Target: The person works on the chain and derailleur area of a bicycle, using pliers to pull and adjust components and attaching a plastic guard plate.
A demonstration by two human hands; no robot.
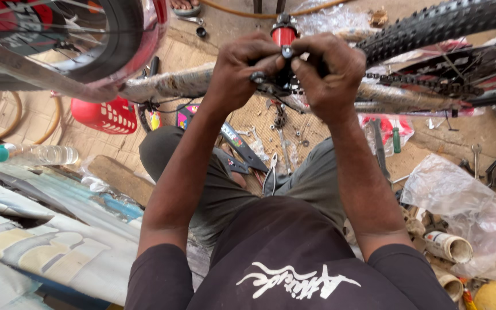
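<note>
Both hands meet at the far middle of the scene, on a small black part [279, 80] fixed to a wrapped bicycle frame [173, 83]. The left hand [239, 69] comes in from the left with its fingers curled down over the part, thumb tip pressed against it. The right hand [328, 72] comes in from the right, fingers bent and closed on the same part, its thumb just beside the left thumb. The part sits between the two hands, mostly hidden by the fingers, so its exact shape cannot be told. Just beyond the fingertips stands a red hub [283, 34], touching or nearly touching the part.

To the right a knobby tyre [431, 26] runs across the far corner, with a chain [426, 83] below it, just right of the right hand. To the far left is another wheel [93, 46], and under it a red basket [104, 115]. A clear bottle [35, 155] with a teal cap lies on the left.

On the floor [472, 135] below the hands, between the person's knees, lie loose spanners [285, 149] and small bits of hardware. Pliers [270, 178] rest on the person's lap. A screwdriver [396, 139] with a green handle lies to the right, near crumpled plastic bags [460, 201] and cardboard tubes [449, 247].
</note>
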